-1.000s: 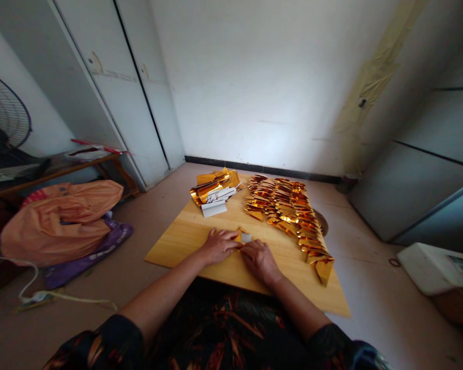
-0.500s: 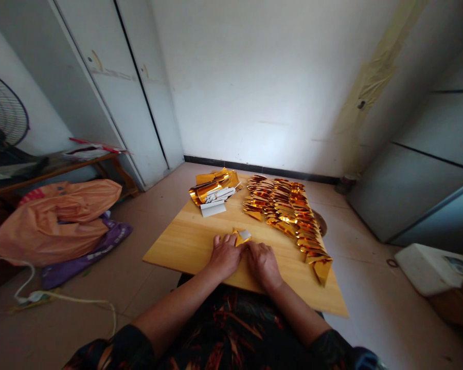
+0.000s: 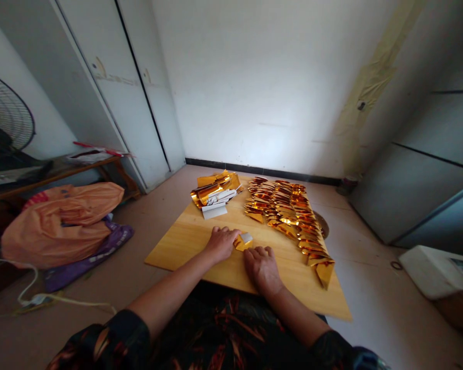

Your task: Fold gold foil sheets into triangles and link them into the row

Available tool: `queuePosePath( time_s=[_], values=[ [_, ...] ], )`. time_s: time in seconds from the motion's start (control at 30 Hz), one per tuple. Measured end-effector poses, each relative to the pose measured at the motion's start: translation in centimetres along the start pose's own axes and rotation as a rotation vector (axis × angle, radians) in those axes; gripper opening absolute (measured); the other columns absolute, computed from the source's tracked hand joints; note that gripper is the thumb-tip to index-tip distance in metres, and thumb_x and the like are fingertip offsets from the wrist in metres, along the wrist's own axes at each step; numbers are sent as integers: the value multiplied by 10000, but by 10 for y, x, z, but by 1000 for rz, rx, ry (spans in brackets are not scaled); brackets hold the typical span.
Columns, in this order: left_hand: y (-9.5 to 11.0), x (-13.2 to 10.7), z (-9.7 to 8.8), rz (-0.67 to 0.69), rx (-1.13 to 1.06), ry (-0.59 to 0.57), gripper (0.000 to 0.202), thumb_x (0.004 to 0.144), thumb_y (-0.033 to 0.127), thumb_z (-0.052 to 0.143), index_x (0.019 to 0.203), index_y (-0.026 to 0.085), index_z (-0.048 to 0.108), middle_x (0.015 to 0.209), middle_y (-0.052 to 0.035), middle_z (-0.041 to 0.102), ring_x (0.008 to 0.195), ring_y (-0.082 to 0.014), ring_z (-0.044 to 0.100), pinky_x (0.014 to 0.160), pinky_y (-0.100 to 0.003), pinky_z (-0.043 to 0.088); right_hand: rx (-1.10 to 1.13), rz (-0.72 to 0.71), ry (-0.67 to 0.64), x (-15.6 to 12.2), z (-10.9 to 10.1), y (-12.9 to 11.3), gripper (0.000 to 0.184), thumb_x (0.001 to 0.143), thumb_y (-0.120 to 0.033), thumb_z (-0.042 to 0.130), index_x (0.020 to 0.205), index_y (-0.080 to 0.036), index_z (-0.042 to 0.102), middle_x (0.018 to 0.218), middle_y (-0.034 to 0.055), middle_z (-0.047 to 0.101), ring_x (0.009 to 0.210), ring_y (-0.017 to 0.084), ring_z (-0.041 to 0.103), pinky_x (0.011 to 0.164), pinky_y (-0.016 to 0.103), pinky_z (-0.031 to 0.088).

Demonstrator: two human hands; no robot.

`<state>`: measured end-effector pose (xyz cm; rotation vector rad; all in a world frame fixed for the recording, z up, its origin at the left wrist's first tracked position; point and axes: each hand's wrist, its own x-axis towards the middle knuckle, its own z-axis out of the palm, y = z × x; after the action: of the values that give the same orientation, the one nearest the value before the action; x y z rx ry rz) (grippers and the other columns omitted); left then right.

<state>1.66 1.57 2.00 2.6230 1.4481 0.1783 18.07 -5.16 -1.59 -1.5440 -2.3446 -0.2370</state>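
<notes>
On a wooden board (image 3: 177,246): one gold paper piece (image 3: 241,244), partly folded.
Right hand (image 3: 264,268): fingers curled close together, tips at the piece's near right corner; whether they gripped it could not be told. Left hand (image 3: 220,244): fingers drawn together, holding the piece's left side. The piece lay between the two, a pale grey patch showing on top. Beyond, to the right, were overlapping rows of folded gold shapes (image 3: 287,211); at the far left lay a heap of gold sheets (image 3: 212,191), some white-sided. Farthest stood a white wall (image 3: 254,77).
</notes>
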Motion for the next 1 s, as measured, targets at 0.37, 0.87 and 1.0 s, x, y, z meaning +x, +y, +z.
queuePosePath(
  time_s=[0.37,0.87,1.0],
  values=[
    [-12,23,23,192,-75,54,266,828,116,458,846,205,709,804,-66,606,833,-200,521,756,-308,414,-9,-71,-112,16,-11,36,198,924,-207,453,797,-211,604,771,18,660,811,167,521,786,323,266],
    [-30,25,10,376,12,-5,247,780,341,641,1013,263,668,1031,-36,653,1000,-219,554,862,-325,383,-23,-103,-117,28,-11,42,152,874,-326,540,882,-209,636,812,37,674,795,171,553,772,314,249],
    [-25,20,11,394,79,44,208,837,363,589,1011,266,649,1000,-42,655,975,-207,550,851,-332,352,1,-82,-93,26,-8,44,170,867,-343,555,926,-209,640,836,45,677,814,170,558,762,308,253]
  ],
)
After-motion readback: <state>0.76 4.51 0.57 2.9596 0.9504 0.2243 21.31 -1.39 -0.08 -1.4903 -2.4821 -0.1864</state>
